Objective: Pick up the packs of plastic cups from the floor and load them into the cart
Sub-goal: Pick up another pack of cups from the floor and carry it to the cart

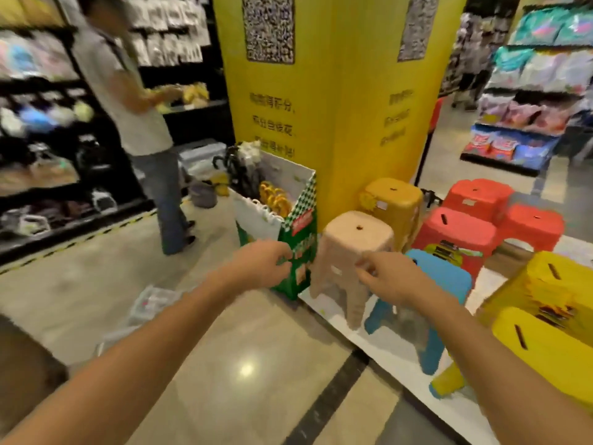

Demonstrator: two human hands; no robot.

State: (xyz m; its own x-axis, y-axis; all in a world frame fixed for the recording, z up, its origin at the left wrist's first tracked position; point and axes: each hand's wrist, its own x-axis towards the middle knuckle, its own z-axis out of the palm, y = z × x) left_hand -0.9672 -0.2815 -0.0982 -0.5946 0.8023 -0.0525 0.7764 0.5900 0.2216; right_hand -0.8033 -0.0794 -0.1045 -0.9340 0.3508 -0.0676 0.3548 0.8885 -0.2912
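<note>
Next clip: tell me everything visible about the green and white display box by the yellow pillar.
The display box looks like cardboard, open-topped, upright on the floor by the yellow pillar. Its near panel is white with a scalloped top edge; its side is green with a checker band and printed labels. Black umbrellas and orange curved handles stick out of it. The beige stool stands just right of it. The left hand overlaps its lower front; contact cannot be told.
</note>
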